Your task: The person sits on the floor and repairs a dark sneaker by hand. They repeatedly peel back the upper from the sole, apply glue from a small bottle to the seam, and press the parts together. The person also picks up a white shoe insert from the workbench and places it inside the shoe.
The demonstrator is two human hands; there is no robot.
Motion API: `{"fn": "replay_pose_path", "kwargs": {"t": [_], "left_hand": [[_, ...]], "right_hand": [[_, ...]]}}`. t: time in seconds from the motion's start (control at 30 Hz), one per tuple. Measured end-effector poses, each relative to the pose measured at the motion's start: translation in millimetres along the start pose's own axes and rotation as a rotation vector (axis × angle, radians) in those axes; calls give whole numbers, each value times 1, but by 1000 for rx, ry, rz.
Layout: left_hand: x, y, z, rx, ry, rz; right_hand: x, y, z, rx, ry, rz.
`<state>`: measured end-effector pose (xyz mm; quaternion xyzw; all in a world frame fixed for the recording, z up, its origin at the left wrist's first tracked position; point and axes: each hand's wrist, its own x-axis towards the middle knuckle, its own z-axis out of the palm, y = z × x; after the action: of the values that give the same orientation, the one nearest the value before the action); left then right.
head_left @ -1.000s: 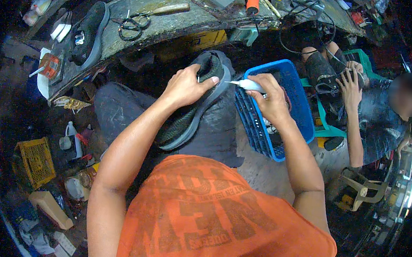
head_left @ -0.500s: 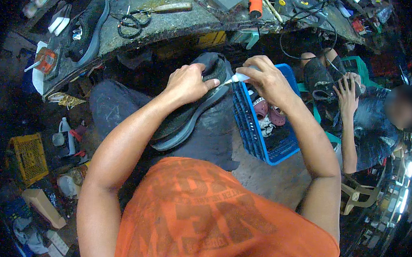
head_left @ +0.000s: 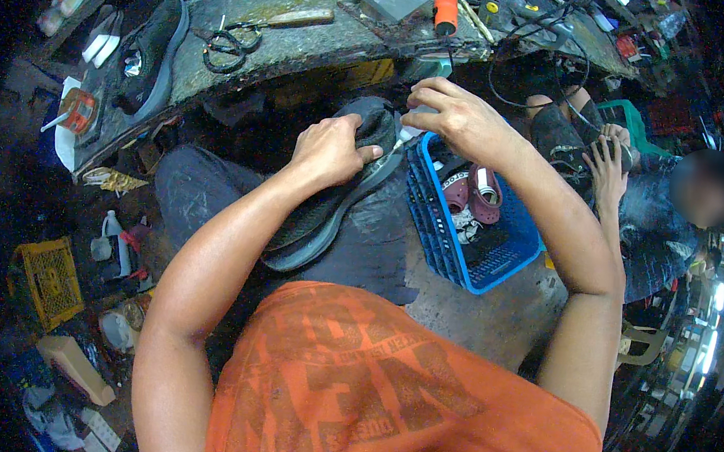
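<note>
On the workbench (head_left: pixel 307 46) I see scissors (head_left: pixel 223 44), a spare black shoe (head_left: pixel 152 52) and an orange spool (head_left: pixel 446 1). A blue crate (head_left: pixel 461 250) holds reddish sandals (head_left: pixel 473 192); a yellow crate (head_left: pixel 48 280) sits far left.

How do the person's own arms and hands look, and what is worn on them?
Both forearms are bare up to the short sleeves of an orange T-shirt with a faded darker print. The left hand and the right hand wear no gloves; no watch, ring or bracelet shows.

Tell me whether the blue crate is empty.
Not empty. The blue crate holds a pair of dark red clogs and other small items.
</note>
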<state>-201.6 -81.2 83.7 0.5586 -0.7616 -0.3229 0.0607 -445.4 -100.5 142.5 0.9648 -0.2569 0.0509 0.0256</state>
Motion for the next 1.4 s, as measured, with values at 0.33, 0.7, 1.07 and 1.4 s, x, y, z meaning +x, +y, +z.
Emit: {"fn": "replay_pose_path", "kwargs": {"t": [0.33, 0.7, 1.07, 1.4], "left_hand": [[1, -5, 3, -38, 45, 19], [-7, -13, -7, -110, -18, 32], [4, -1, 4, -46, 1, 46], [7, 11, -2, 54, -6, 115]], "right_hand": [[2, 8, 1, 54, -31, 32], [-31, 5, 14, 334, 160, 271], [-73, -99, 98, 1818, 641, 943], [-79, -57, 55, 644, 300, 732]]}}
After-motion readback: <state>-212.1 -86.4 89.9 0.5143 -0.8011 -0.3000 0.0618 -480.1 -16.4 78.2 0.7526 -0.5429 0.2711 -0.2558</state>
